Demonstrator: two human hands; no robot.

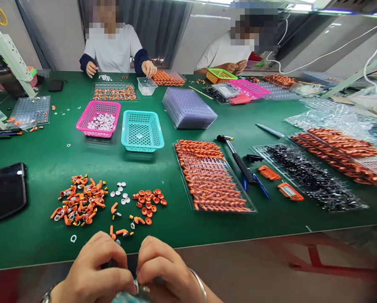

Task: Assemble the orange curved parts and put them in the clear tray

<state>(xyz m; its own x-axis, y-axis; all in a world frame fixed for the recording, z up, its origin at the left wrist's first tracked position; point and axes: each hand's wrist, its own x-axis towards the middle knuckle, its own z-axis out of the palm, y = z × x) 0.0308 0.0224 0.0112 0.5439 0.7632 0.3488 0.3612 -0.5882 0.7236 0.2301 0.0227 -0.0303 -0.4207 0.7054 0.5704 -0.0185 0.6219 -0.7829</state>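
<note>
Both hands pinch together at the near table edge: left hand (93, 269) and right hand (167, 271) meet fingertip to fingertip, closed on something small between them. A bit of pale metal or plastic shows at the pinch point, mostly hidden by the fingers; can't tell which piece it is. Bracelet on the right wrist, watch or band on the left.

Just beyond the hands, on the green table (49, 248): loose orange hooks (122, 232), one white ring (73, 238) alone to the left. A bit farther, the pile of orange parts (79, 200), a few white discs (121, 192), then a cluster of orange rings (148, 202). Phone (9, 190) lies flat, far left.

Judgement for doing this well: keep the pinch low and close to the table edge so a slipped part drops onto the mat, not the floor; work with fingertips only, since parts are tiny; keep the three piles apart.

Mid table: clear tray (212, 179) of orange pieces in rows, hammer (237, 158) just right of it, pink basket (99, 119) holding white bits, teal basket (142, 131) beside it.

Far side: two other people sit working with their own hands over their trays.
</note>
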